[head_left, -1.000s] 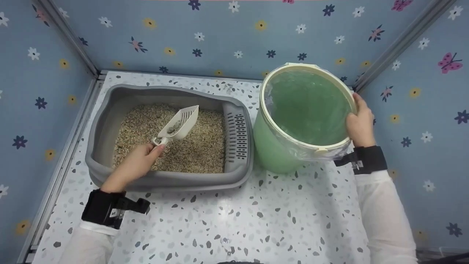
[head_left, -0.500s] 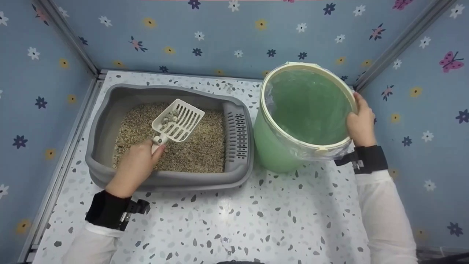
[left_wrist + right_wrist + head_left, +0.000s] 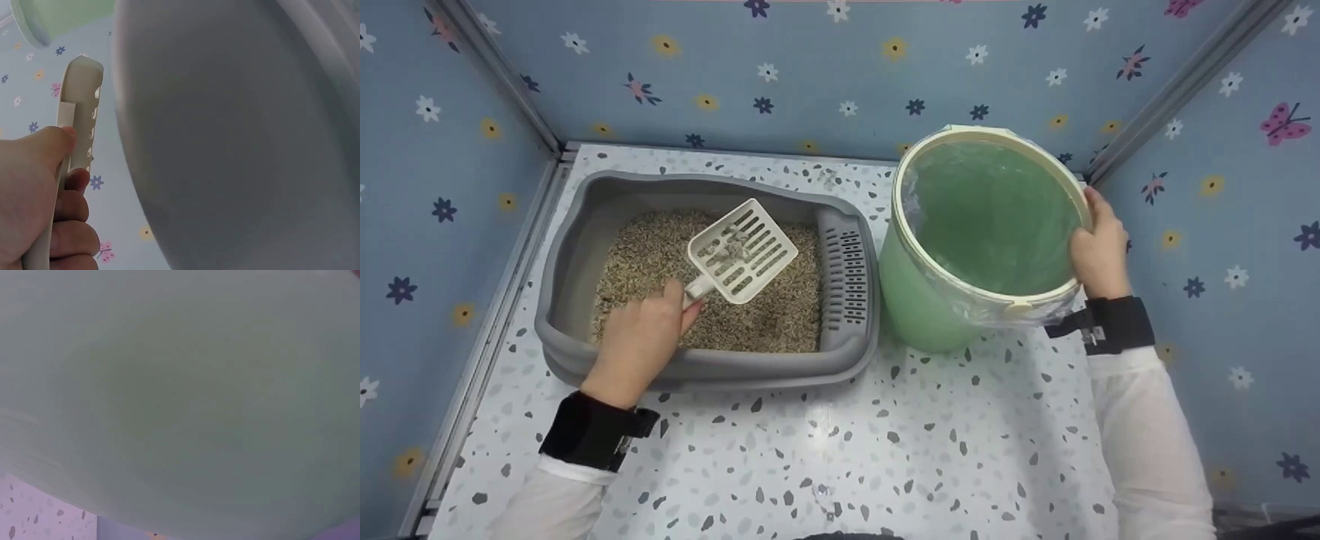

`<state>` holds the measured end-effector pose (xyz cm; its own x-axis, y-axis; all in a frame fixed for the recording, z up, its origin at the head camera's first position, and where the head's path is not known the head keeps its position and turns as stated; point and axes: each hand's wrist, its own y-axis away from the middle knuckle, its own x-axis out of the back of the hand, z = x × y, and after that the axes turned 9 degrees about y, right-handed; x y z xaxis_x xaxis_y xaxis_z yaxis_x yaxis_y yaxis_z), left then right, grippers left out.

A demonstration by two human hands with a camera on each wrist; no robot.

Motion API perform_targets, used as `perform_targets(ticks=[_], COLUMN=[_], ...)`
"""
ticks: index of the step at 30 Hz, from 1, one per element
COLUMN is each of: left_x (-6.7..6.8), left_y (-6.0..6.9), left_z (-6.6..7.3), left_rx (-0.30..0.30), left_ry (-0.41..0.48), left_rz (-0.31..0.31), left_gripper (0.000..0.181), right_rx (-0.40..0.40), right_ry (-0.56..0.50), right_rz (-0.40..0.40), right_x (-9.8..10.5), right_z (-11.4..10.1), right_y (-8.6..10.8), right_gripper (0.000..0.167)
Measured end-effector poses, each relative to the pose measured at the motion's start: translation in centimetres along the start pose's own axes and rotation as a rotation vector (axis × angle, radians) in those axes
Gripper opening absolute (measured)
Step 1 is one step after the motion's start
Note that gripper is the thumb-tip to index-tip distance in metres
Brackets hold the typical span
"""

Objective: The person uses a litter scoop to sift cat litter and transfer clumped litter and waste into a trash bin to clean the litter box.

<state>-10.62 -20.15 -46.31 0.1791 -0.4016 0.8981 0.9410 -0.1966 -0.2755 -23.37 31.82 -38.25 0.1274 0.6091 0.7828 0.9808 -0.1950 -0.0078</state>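
Observation:
My left hand [image 3: 641, 337] grips the handle of a white slotted litter scoop [image 3: 769, 262], its fingers curled round it in the left wrist view [image 3: 70, 219]. A few greyish clumps [image 3: 733, 249] lie in the scoop, which is held above the litter [image 3: 720, 330] in a grey litter box [image 3: 780, 367]. On the right, my right hand [image 3: 1100, 251] holds the cream rim of a green bin [image 3: 926, 319], thumb on the near side. The bin leans a little and has a clear plastic liner [image 3: 997, 217]. Its green side fills most of the right wrist view.
The box's right end has a slotted ledge [image 3: 844, 277] close beside the bin. Both stand on a white speckled tabletop [image 3: 825, 450]. Blue flowered panels [image 3: 825, 67] in metal frames enclose the back and sides.
My left hand has turned the scoop from a sideways tilt to nearly flat and shifted it slightly right. The clumps have spread across its slots. The right hand and bin stay about the same.

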Motion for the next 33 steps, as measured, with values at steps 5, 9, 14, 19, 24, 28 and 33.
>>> perform_targets(ticks=[5, 9, 14, 19, 24, 28, 33], left_x=[0.2, 0.9, 2.6, 4.4, 5.3, 5.3, 5.2], left_y=[-0.2, -0.6, -2.1, -4.5, -7.3, -9.4, -11.8], left_z=[0.3, 1.2, 3.2, 5.7, 8.3, 10.2, 12.4], left_rx=[0.011, 0.009, -0.007, -0.039, -0.076, -0.106, -0.119], left_ry=[0.0, 0.031, 0.068, 0.052, 0.014, -0.008, -0.013], left_rz=[-0.01, -0.004, 0.007, 0.01, 0.001, -0.01, -0.076], left_gripper=[0.033, 0.033, 0.032, 0.035, 0.038, 0.038, 0.038], right_rx=[0.017, 0.023, 0.012, 0.008, -0.003, -0.01, 0.004], right_ry=[-0.005, -0.004, 0.0, -0.003, -0.002, -0.002, 0.001], right_rz=[0.017, 0.02, 0.021, 0.019, 0.018, 0.006, 0.004], right_x=[0.1, 0.1, 0.1, 0.2, 0.2, 0.1, 0.0], right_z=[-0.1, -0.1, -0.1, 0.0, -0.1, -0.1, 0.0], right_y=[0.1, 0.1, -0.1, -0.1, 0.0, 0.0, -0.1], right_gripper=[0.068, 0.067, 0.067, 0.066, 0.066, 0.067, 0.068])
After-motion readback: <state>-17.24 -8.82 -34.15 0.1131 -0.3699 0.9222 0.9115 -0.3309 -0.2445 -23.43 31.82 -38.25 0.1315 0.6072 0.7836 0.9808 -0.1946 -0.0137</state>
